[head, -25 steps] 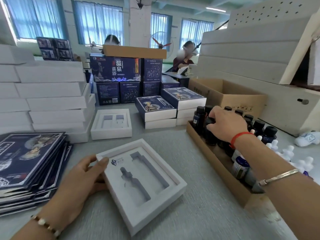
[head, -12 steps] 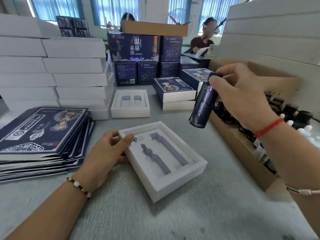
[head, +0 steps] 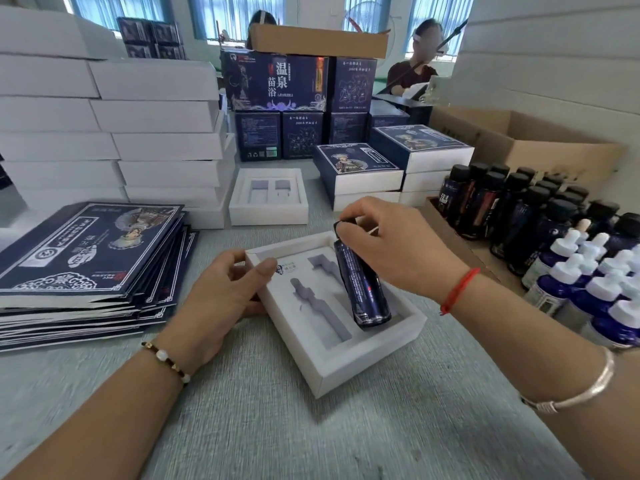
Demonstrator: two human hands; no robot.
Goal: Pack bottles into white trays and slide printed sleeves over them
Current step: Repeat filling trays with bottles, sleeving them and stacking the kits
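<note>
My left hand (head: 221, 299) grips the near-left corner of the white tray (head: 349, 368) so it cannot slide on the worktop (head: 311, 434), while my right hand (head: 391, 251) pinches the cap of the dark bottle (head: 362, 285) with curled fingers (head: 349, 216), its base already low in the right slot.

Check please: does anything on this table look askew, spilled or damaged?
Nothing is spilled or visibly damaged. Only the dark bottle sits tilted: its base is low in the right slot of the white tray while the right hand grips its cap higher. The left hand holds the tray's left edge.
</note>
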